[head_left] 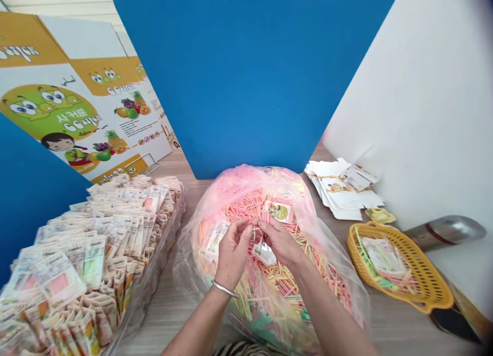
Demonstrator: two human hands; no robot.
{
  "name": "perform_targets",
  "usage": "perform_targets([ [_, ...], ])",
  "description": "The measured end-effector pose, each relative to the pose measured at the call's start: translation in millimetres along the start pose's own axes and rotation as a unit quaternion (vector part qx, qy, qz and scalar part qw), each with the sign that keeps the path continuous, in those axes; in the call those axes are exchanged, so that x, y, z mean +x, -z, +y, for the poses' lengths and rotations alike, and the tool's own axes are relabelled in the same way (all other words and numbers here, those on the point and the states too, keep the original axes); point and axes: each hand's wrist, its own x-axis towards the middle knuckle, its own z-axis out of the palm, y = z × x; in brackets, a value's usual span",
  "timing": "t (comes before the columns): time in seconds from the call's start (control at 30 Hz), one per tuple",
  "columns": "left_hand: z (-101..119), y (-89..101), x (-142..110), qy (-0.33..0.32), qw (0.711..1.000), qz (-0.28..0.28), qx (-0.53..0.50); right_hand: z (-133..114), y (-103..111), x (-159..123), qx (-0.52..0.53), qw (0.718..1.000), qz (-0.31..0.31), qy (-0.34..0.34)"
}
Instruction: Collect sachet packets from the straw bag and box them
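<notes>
My left hand [234,252] and my right hand [282,240] come together over a large clear plastic bag [206,199] full of thin coloured sticks. The fingers of both are pinched round a few thin pink sticks [263,218], partly hidden by the fingertips. Most loose sticks [242,209] in the bag are pink, with yellow and green ones lower down. On top of them lie a printed sachet [279,212] beyond my right hand, a white sachet [214,240] left of my left hand, and another sachet [264,253] just under my hands. A metal bangle circles my left wrist.
On the left stands a clear tray [154,274] heaped with filled sachets [92,258], printed cartons [88,99] behind it. A blue panel [254,78] rises at the back. Right: flat white cartons [341,189], a yellow basket [427,294] with sachets and sticks, and a metal cylinder [450,230].
</notes>
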Motion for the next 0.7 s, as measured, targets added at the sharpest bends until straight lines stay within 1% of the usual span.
perform_targets([
  [0.1,1.6,-9.0,-7.5,-0.027,0.999,-0.038,0.020,6.1,3.1,-3.1,0.065,0.996,0.064,0.002],
  [0.2,0.3,-14.6,-15.1,-0.078,0.992,-0.055,0.083,12.2,3.0,-2.3,0.103,0.985,0.134,0.018],
  [0.27,-3.6,-16.2,-17.0,-0.096,0.987,-0.064,0.110,17.3,1.7,-4.0,0.117,0.981,0.153,0.028],
  [0.33,-9.0,-14.8,-14.8,-0.092,0.987,-0.061,0.117,22.3,0.9,-9.1,0.116,0.984,0.134,0.022],
  [0.43,-15.4,-7.0,-5.3,-0.069,0.989,-0.038,0.129,26.9,3.3,-22.3,0.070,0.995,0.070,0.005],
  [0.47,-16.0,-3.7,-1.4,-0.054,0.989,-0.042,0.133,27.4,5.2,-27.3,0.047,0.998,0.051,0.002],
  [0.53,-14.2,2.2,5.4,-0.024,0.986,-0.072,0.147,27.3,10.5,-36.3,0.002,1.000,0.006,-0.006],
  [0.57,-12.2,4.2,8.0,-0.020,0.982,-0.094,0.164,26.9,13.3,-39.9,-0.017,1.000,-0.019,-0.012],
  [0.63,-7.5,5.3,10.8,-0.036,0.969,-0.128,0.209,26.4,18.0,-44.8,-0.044,0.997,-0.066,-0.025],
  [0.7,-4.0,1.9,10.2,-0.048,0.961,-0.142,0.233,27.2,19.6,-46.7,-0.051,0.994,-0.091,-0.033],
])
